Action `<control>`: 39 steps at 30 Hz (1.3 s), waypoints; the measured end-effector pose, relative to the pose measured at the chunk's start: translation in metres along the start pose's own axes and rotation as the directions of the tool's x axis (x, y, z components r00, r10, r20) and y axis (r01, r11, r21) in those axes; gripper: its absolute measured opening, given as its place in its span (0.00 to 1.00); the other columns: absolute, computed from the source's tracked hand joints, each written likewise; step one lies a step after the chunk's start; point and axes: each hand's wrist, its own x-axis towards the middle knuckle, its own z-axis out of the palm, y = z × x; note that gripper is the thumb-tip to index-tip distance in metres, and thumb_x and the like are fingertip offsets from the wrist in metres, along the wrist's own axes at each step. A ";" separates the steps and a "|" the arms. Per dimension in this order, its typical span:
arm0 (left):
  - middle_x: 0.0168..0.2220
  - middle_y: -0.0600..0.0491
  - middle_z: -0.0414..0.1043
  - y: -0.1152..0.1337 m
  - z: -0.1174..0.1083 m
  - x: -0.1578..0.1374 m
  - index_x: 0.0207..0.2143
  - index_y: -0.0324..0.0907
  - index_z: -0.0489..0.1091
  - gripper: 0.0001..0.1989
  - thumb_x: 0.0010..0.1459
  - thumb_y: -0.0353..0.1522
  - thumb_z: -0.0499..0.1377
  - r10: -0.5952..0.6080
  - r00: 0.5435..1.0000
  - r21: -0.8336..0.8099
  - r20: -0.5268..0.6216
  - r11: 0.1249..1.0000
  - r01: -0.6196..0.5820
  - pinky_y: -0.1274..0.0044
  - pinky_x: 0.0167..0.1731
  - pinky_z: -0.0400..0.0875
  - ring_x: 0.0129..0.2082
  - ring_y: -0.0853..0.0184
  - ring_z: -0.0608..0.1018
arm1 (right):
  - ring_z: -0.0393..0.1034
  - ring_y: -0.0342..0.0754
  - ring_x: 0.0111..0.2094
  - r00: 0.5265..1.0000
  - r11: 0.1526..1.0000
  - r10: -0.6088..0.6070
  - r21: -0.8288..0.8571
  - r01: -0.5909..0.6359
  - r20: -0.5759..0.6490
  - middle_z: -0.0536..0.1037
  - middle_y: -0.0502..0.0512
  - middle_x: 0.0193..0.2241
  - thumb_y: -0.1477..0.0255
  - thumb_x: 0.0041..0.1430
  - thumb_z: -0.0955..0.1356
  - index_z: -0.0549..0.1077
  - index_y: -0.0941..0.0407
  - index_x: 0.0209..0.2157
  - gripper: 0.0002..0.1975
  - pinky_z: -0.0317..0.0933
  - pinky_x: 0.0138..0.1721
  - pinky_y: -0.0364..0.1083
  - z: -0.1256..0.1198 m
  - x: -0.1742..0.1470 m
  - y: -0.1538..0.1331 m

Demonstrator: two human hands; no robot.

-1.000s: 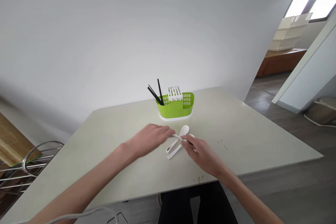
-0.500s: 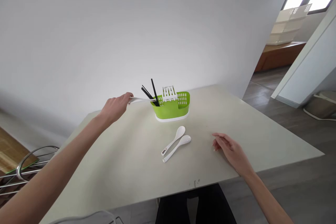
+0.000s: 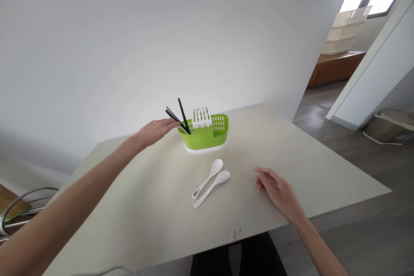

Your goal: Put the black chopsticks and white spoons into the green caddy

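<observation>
A green cutlery basket (image 3: 202, 140) with a white base and a white slotted piece on top stands near the wall. Several black chopsticks (image 3: 183, 114) lean in its left end. My left hand (image 3: 155, 131) is at that end, its closed fingers on a white spoon (image 3: 184, 129) tipped into the basket beside the chopsticks. Most of this spoon is hidden by the fingers and basket. Two white spoons, one with a label (image 3: 207, 180) and one plain (image 3: 211, 188), lie side by side on the table. To their right my right hand (image 3: 274, 187) rests loosely curled, with nothing visible in it.
The pale table (image 3: 155, 211) meets a white wall (image 3: 194, 43) at the back. A metal wire rack (image 3: 24, 215) is at the far left below the table. Beyond the right edge stands a grey-brown bin (image 3: 386, 127) on the floor.
My left hand has moved right to the basket, and the spoon it holds has gone from level above the rim to tilted down inside. The view has shifted slightly. My right hand stays put.
</observation>
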 end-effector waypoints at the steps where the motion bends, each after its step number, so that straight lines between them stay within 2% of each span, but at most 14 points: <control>1: 0.63 0.47 0.72 0.001 0.003 0.001 0.67 0.47 0.64 0.37 0.59 0.16 0.43 0.004 1.000 -0.010 -0.007 1.000 -0.004 0.71 0.50 0.72 0.57 0.60 0.77 | 0.74 0.52 0.32 1.000 1.000 0.004 -0.003 -0.004 -0.001 0.80 0.57 0.32 0.47 0.68 0.65 0.76 0.53 0.49 0.25 0.69 0.37 0.50 0.000 0.000 0.000; 7: 0.61 0.47 0.75 0.005 0.022 0.002 0.65 0.46 0.69 0.35 0.61 0.17 0.43 0.021 0.998 -0.094 -0.061 0.995 -0.026 0.64 0.59 0.67 0.60 0.59 0.75 | 0.74 0.52 0.32 1.000 1.000 -0.003 -0.016 0.003 -0.010 0.80 0.56 0.31 0.47 0.67 0.66 0.77 0.53 0.48 0.25 0.69 0.37 0.50 0.000 -0.001 -0.002; 12: 0.67 0.47 0.69 0.010 0.034 0.001 0.68 0.43 0.65 0.38 0.58 0.16 0.45 0.007 0.994 -0.117 -0.112 0.993 -0.020 0.60 0.63 0.63 0.66 0.58 0.69 | 0.74 0.51 0.32 1.000 0.999 0.010 -0.035 -0.011 -0.009 0.79 0.55 0.31 0.46 0.67 0.65 0.77 0.52 0.48 0.25 0.69 0.38 0.49 -0.001 -0.002 -0.001; 16: 0.70 0.44 0.64 0.013 0.041 -0.007 0.70 0.41 0.60 0.36 0.61 0.17 0.45 -0.044 0.984 -0.145 -0.175 0.989 0.018 0.59 0.65 0.60 0.70 0.56 0.65 | 0.73 0.52 0.33 1.000 0.998 0.016 -0.053 -0.016 -0.006 0.79 0.56 0.32 0.47 0.68 0.65 0.76 0.53 0.49 0.24 0.69 0.39 0.50 -0.001 -0.003 -0.001; 21: 0.72 0.42 0.59 0.028 0.047 -0.032 0.70 0.43 0.58 0.30 0.67 0.23 0.46 -0.138 0.935 -0.228 -0.327 0.972 0.063 0.55 0.67 0.59 0.73 0.55 0.58 | 0.73 0.52 0.32 1.000 0.998 0.009 -0.067 -0.010 -0.024 0.79 0.56 0.31 0.47 0.67 0.65 0.76 0.53 0.47 0.25 0.69 0.38 0.50 0.001 -0.003 -0.004; 25: 0.69 0.41 0.62 0.056 0.067 -0.064 0.67 0.44 0.61 0.25 0.69 0.28 0.49 -0.280 0.873 -0.348 -0.399 0.927 0.138 0.54 0.66 0.60 0.70 0.53 0.62 | 0.73 0.52 0.32 1.000 0.996 -0.008 -0.089 0.006 -0.026 0.79 0.56 0.31 0.46 0.66 0.66 0.77 0.53 0.47 0.25 0.69 0.37 0.50 0.001 -0.003 -0.002; 30: 0.61 0.43 0.69 0.092 0.117 -0.110 0.60 0.45 0.66 0.19 0.69 0.32 0.49 -0.428 0.862 -0.583 -0.272 0.786 0.206 0.57 0.64 0.65 0.63 0.55 0.71 | 0.74 0.52 0.32 0.999 0.991 -0.034 -0.130 0.031 -0.025 0.79 0.55 0.30 0.47 0.67 0.65 0.76 0.53 0.48 0.25 0.69 0.39 0.50 0.001 -0.004 0.000; 32: 0.60 0.43 0.70 0.100 0.134 -0.126 0.57 0.45 0.68 0.18 0.68 0.34 0.50 -0.507 0.836 -0.666 -0.210 0.700 0.257 0.58 0.63 0.66 0.62 0.55 0.71 | 0.75 0.52 0.34 0.998 0.983 -0.045 -0.179 0.039 -0.031 0.80 0.55 0.31 0.48 0.67 0.66 0.76 0.54 0.49 0.24 0.69 0.41 0.51 0.002 -0.004 -0.002; 35: 0.58 0.43 0.72 0.105 0.147 -0.141 0.55 0.44 0.69 0.18 0.67 0.38 0.50 -0.655 0.748 -0.758 -0.107 0.541 0.365 0.63 0.54 0.73 0.55 0.55 0.76 | 0.76 0.53 0.37 0.995 0.955 -0.070 -0.292 0.048 -0.067 0.82 0.57 0.39 0.49 0.65 0.68 0.75 0.53 0.48 0.23 0.69 0.45 0.53 0.007 0.001 -0.006; 37: 0.55 0.44 0.75 0.106 0.147 -0.145 0.52 0.43 0.71 0.18 0.65 0.40 0.51 -0.734 0.678 -0.794 -0.026 0.428 0.432 0.66 0.46 0.76 0.47 0.57 0.79 | 0.75 0.53 0.42 0.985 0.931 -0.162 -0.340 0.133 -0.059 0.81 0.59 0.46 0.50 0.64 0.69 0.75 0.52 0.44 0.20 0.68 0.48 0.54 0.012 0.008 -0.008; 39: 0.51 0.46 0.78 0.106 0.144 -0.147 0.49 0.44 0.73 0.17 0.63 0.41 0.53 -0.779 0.626 -0.816 0.030 0.342 0.465 0.68 0.42 0.76 0.42 0.59 0.80 | 0.74 0.54 0.48 0.956 0.895 -0.291 -0.360 0.264 -0.024 0.79 0.60 0.50 0.51 0.63 0.70 0.74 0.52 0.39 0.17 0.67 0.52 0.55 0.017 0.018 -0.011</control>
